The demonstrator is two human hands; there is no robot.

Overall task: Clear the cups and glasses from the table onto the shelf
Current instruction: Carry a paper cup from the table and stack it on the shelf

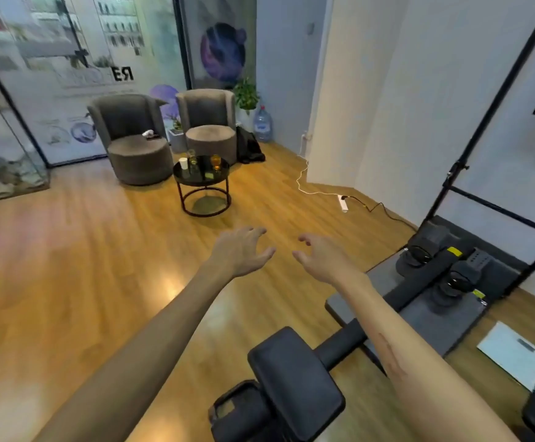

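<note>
A small round black table (180, 173) stands on the wooden floor across the room, in front of two grey armchairs. On it are a white cup (183, 163), a clear glass (192, 157) and a glass of amber drink (216, 161). My left hand (244, 252) and my right hand (322, 258) are stretched out in front of me, well short of the table, both empty with fingers spread. No shelf is in view.
Two grey armchairs (132, 135) (209, 122) stand behind the table. A black exercise machine (419, 291) with a padded seat (295, 378) lies on the floor to my right. A power strip with cable (343, 202) lies near the wall corner. A water jug (262, 124) stands by the wall.
</note>
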